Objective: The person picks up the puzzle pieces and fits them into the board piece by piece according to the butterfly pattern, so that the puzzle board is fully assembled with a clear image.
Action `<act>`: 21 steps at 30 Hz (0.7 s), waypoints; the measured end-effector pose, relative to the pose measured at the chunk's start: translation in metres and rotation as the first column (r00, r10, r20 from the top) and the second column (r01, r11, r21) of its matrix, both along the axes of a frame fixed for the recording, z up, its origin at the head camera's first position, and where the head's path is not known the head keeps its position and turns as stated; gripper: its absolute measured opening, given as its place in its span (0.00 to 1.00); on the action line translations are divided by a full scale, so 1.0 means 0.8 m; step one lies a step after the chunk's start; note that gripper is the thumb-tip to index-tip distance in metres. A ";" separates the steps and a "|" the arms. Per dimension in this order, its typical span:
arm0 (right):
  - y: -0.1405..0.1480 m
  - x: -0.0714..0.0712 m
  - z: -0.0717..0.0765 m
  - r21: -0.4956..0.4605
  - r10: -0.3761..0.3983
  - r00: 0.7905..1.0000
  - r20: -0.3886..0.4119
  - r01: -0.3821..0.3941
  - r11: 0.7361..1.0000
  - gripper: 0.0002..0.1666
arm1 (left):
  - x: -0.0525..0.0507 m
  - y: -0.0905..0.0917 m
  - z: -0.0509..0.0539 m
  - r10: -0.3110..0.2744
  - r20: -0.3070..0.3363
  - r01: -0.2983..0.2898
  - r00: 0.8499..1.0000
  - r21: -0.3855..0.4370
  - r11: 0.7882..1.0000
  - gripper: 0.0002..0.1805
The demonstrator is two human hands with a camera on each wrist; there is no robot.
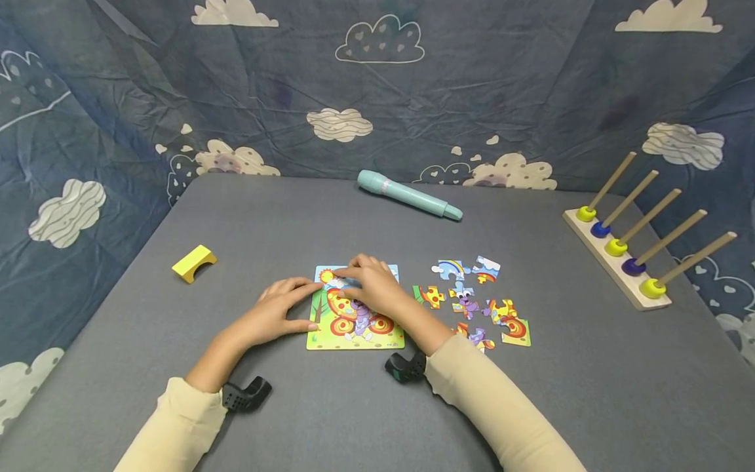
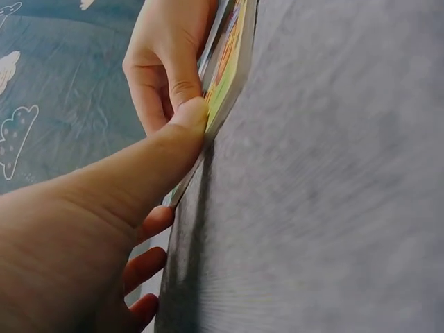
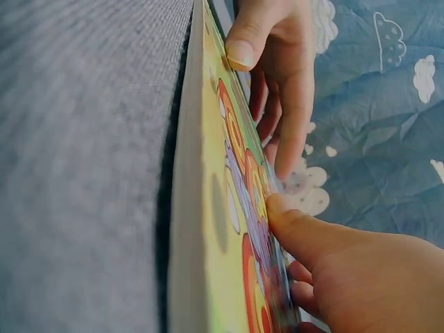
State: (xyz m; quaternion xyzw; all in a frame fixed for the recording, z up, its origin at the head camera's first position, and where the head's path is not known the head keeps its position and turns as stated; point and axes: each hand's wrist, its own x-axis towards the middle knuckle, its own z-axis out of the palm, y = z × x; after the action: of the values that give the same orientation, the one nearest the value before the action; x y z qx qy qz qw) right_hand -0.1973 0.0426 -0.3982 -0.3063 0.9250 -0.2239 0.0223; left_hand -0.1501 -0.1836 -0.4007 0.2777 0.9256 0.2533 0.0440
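A square butterfly puzzle board [image 1: 356,342] lies flat on the table in front of the person, showing a sun, a tree and a large butterfly. The left hand [image 1: 277,311] rests at the board's left side, thumb on the lower left edge and fingertips at the upper left. In the left wrist view, its thumb [image 2: 187,114] touches the board's rim. Over the upper part is the right hand [image 1: 377,285], its bent thumb and index finger around a bluish puzzle piece [image 1: 347,282] that is partly hidden. In the right wrist view, the right thumb [image 3: 298,225] touches the picture surface.
Loose puzzle pieces [image 1: 464,303] lie right of the board, some partly behind the right arm. A teal microphone-shaped toy [image 1: 409,195] lies at the back. A yellow arch block [image 1: 194,263] is at left, and a wooden peg stand [image 1: 619,259] with rings at right.
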 end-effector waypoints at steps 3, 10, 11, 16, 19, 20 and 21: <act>-0.003 0.000 0.002 0.019 -0.013 1.000 -0.006 0.013 1.000 0.26 | -0.003 0.000 0.003 -0.016 0.019 0.017 1.000 -0.007 1.000 0.38; -0.007 0.001 0.003 0.070 -0.037 0.999 -0.015 0.038 0.997 0.27 | -0.007 0.001 0.008 -0.017 0.059 0.018 0.998 -0.021 1.000 0.39; -0.007 0.002 0.003 0.076 -0.037 0.999 -0.009 0.037 0.996 0.28 | -0.007 0.001 0.008 -0.016 0.064 0.018 0.998 -0.022 1.000 0.39; -0.003 0.005 0.012 0.037 -0.017 0.996 0.087 0.013 0.999 0.33 | -0.006 0.000 0.009 -0.016 0.071 0.017 0.997 -0.022 1.000 0.39; 0.006 0.010 0.029 -0.055 0.014 0.987 0.158 -0.006 0.998 0.35 | -0.006 0.000 0.008 -0.017 0.068 0.019 0.998 -0.023 1.000 0.39; 0.011 0.012 0.036 -0.091 0.029 0.985 0.173 -0.013 0.996 0.35 | -0.006 0.000 0.008 -0.017 0.068 0.019 0.998 -0.023 1.000 0.39; 0.017 0.014 0.044 -0.121 0.044 0.983 0.179 -0.023 0.992 0.35 | -0.006 0.001 0.007 -0.017 0.069 0.019 0.997 -0.022 1.000 0.39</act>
State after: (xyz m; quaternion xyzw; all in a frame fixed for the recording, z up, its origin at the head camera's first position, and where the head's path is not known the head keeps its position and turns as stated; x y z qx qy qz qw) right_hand -0.1865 0.0560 -0.3632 -0.3010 0.8988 -0.3051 0.0921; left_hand -0.1548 -0.1831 -0.3948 0.2767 0.9238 0.2517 0.0813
